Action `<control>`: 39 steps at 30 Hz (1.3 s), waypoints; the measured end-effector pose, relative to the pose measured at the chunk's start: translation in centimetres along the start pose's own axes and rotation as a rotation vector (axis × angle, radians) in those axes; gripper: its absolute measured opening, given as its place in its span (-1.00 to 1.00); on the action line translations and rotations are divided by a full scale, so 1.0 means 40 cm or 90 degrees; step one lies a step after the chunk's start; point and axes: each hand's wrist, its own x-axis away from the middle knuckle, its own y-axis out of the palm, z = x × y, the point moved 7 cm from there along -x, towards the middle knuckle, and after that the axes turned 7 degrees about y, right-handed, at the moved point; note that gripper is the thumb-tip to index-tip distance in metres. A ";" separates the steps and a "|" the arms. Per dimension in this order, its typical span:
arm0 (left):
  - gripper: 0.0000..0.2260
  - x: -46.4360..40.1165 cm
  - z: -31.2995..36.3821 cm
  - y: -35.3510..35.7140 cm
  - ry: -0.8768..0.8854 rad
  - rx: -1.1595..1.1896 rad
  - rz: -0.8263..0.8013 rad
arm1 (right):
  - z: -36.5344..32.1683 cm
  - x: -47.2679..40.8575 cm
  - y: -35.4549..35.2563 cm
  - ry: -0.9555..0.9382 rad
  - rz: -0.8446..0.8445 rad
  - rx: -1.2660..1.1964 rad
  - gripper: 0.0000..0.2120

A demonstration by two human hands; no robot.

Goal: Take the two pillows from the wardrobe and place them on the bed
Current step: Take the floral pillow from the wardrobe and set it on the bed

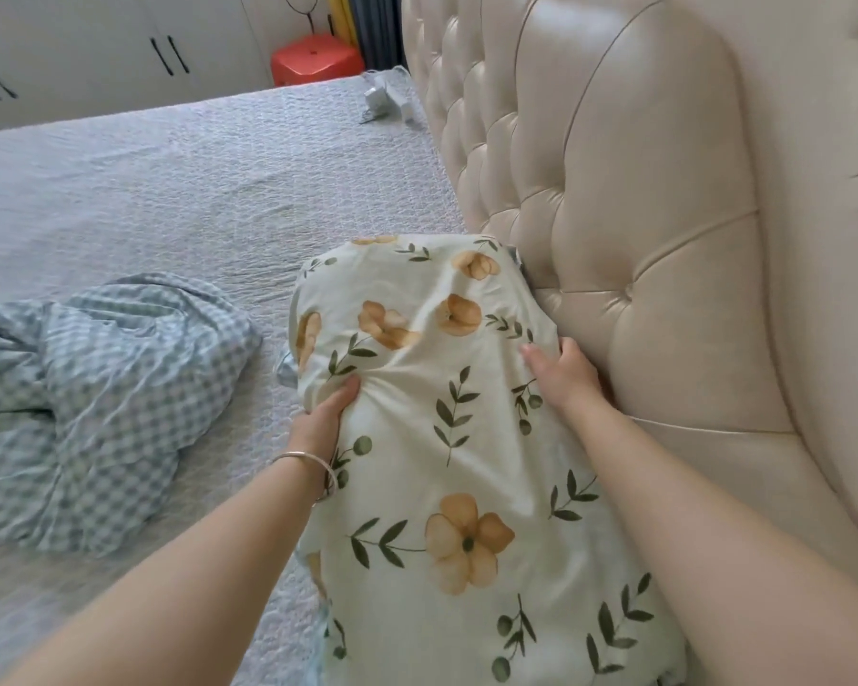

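Note:
A cream pillow (432, 413) printed with orange flowers and green leaves lies on the bed (169, 190), along the padded headboard (640, 215). My left hand (323, 418) grips its left edge, thumb on top. My right hand (563, 373) holds its right edge, next to the headboard, with the fingers partly tucked behind the pillow. A bit of blue fabric shows under the pillow's left side; I cannot tell whether it is a second pillow. The wardrobe (95, 47) stands beyond the bed, its doors shut.
A crumpled blue checked blanket (85, 403) lies on the bed to the left. White chargers with cables (387, 99) rest at the bed's far corner. A red stool (315, 59) stands on the floor beyond the bed.

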 end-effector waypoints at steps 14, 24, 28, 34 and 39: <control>-0.48 -0.176 -0.054 0.068 0.112 0.029 0.024 | 0.073 -0.166 0.131 0.008 0.048 0.156 -0.54; -0.25 -0.163 -0.067 0.065 0.107 -0.020 0.049 | 0.084 -0.126 0.141 -0.026 0.161 0.256 -0.58; -0.22 -0.120 -0.067 0.027 0.066 -0.134 0.139 | 0.082 -0.060 0.134 -0.068 0.157 0.295 -0.47; -0.01 0.066 -0.066 0.092 0.248 -0.501 0.050 | 0.169 0.138 0.125 -0.182 0.162 0.466 -0.43; -0.04 0.177 -0.113 0.084 0.278 -0.588 0.000 | 0.275 0.271 0.083 -0.126 0.094 0.549 -0.47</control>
